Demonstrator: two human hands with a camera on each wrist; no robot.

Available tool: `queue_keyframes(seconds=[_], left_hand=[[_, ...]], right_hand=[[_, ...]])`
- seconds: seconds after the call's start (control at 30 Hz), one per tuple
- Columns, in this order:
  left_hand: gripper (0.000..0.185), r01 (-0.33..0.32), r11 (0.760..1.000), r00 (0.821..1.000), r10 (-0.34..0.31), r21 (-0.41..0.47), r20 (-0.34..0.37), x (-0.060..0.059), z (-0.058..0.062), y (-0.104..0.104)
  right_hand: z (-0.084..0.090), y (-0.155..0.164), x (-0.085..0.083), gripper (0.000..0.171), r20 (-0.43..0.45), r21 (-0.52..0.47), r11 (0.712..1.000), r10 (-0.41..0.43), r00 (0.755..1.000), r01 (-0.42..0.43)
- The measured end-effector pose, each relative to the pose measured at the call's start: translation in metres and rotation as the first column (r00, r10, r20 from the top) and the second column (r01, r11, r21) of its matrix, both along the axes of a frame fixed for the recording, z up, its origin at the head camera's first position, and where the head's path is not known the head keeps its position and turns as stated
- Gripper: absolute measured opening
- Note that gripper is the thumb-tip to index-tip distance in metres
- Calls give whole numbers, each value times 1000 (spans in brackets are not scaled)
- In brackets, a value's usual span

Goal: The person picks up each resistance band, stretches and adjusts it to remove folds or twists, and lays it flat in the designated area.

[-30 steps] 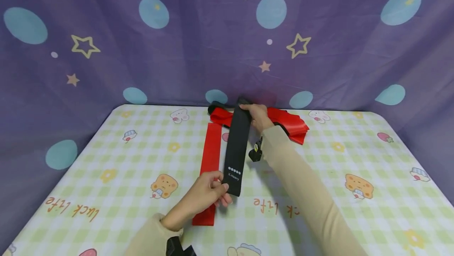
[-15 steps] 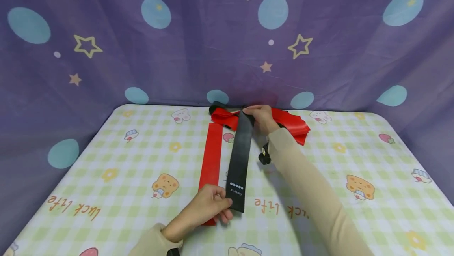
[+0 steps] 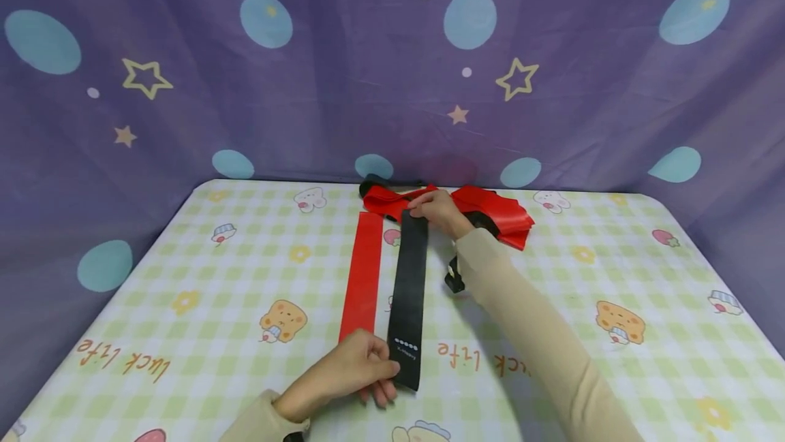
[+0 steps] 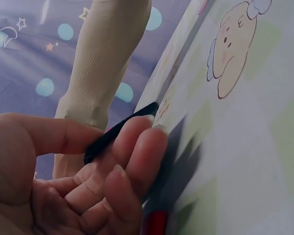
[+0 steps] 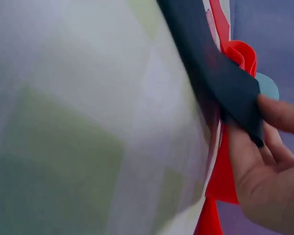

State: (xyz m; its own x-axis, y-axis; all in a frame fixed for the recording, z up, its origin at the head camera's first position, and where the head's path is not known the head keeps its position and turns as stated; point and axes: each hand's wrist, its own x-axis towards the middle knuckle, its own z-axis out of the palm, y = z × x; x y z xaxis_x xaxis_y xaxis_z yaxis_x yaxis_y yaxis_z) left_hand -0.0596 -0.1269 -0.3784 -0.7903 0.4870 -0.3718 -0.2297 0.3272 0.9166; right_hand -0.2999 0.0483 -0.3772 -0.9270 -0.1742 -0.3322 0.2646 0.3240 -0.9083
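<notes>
A black resistance band [image 3: 409,278] marked X-Heavy is stretched lengthwise between both hands. At its near end my left hand [image 3: 352,368] pinches the left edge between thumb and fingers, and the left wrist view shows the thumb on top of the band [image 4: 120,129]. My right hand [image 3: 438,212] pinches the far end; in the right wrist view that end of the band [image 5: 235,95] sits between thumb and fingers. Just to the left a flat red resistance band [image 3: 363,278] lies parallel, its near end hidden behind my left hand.
At the back of the table, bunched red bands [image 3: 493,210] and a black loop [image 3: 371,183] lie behind my right hand. A checkered cloth [image 3: 202,333] covers the table, and a purple curtain [image 3: 343,74] hangs behind its far edge.
The black band has come toward me, both hands moving nearer with it. Its near end has moved down to about level with the red band's near end.
</notes>
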Motion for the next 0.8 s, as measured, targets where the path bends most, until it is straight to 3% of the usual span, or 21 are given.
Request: queue_keyframes(seconds=[0.2,0.4,0.6,0.7,0.8], left_hand=[[27,56,998,998,-56,29,27,4,-3,-3],[29,90,995,995,-91,30,33,7,-3,-6],[29,38,999,999,-38,-4,9,7,-6,-8],[28,-12,1000,1000,12,-27,-5,6,-6,-9],[27,-40,998,999,40,-48,-6,5,-7,-10]], right_hand=[[3,-4,1,31,94,68,983,165,982,-171],[1,-14,-3,29,91,84,972,211,973,-218],[-3,-17,-1,31,-64,57,977,208,976,-205],[-3,-17,-4,30,-167,100,976,209,963,-195],[-5,-19,-7,26,-217,141,974,206,954,-178]])
